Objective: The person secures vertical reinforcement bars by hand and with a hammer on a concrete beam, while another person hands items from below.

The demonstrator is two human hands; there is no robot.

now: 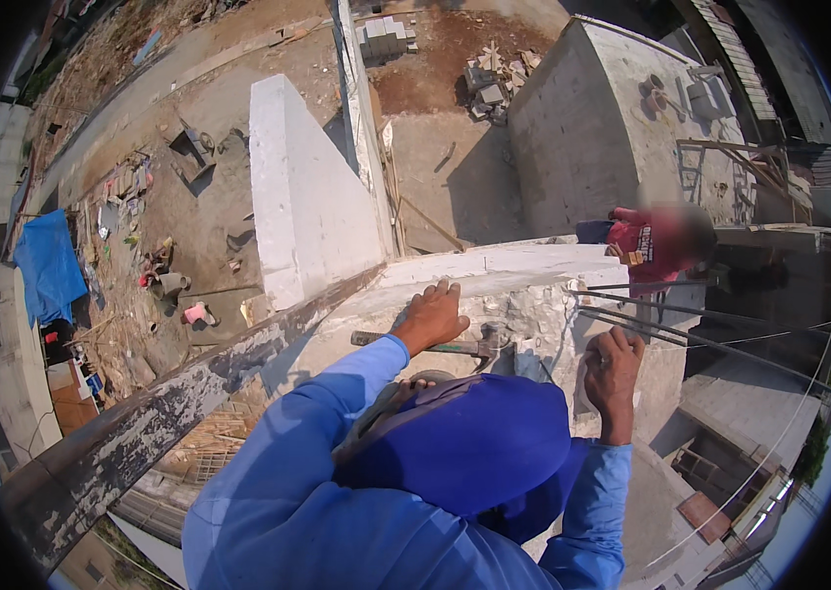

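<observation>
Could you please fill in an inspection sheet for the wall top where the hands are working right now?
Surface: rough grey concrete wall top, high above a building yard; white block wall rises behind it.
Job's things: hammer lies on the wall top under the left hand.
Clutter: nothing seen on the wall top besides the hammer.
Grippers: left hand rests on the wall edge over the hammer's handle; right hand is pressed against the concrete face.
Cables: thin wires and steel bars run past the right hand.
Surroundings: weathered beam at left; another person in a red shirt beyond the wall; blue tarp and rubble below.
</observation>
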